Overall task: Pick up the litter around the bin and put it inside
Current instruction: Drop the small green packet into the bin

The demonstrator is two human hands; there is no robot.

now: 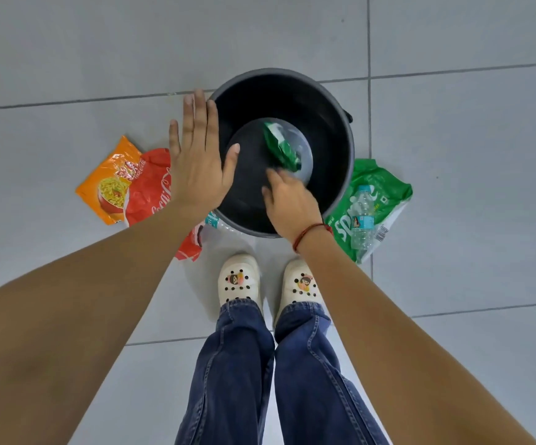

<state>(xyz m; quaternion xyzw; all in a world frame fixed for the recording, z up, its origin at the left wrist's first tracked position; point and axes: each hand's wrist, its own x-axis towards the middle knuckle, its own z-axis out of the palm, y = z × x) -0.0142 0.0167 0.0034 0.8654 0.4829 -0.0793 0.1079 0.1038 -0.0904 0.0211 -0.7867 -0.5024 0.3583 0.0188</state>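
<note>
A round black bin [340, 123] stands on the grey tiled floor in front of my feet. My right hand [292, 203] reaches over the bin's near rim, and its fingertips pinch the near end of a crumpled green wrapper [282, 146] hanging inside the bin. My left hand [196, 155] hovers flat over the bin's left rim, fingers spread and holding nothing. Left of the bin lie an orange noodle packet [109, 181] and a red Coca-Cola wrapper [151, 191]. To the right, a clear plastic bottle [362, 216] lies on a green Sprite wrapper [385, 191].
A bit of another clear item with a teal label [212, 220] peeks out by the bin's near-left side, mostly hidden by my left arm. My white clogs [239, 281] stand just behind the bin. Grey floor tiles [468, 252] surround everything.
</note>
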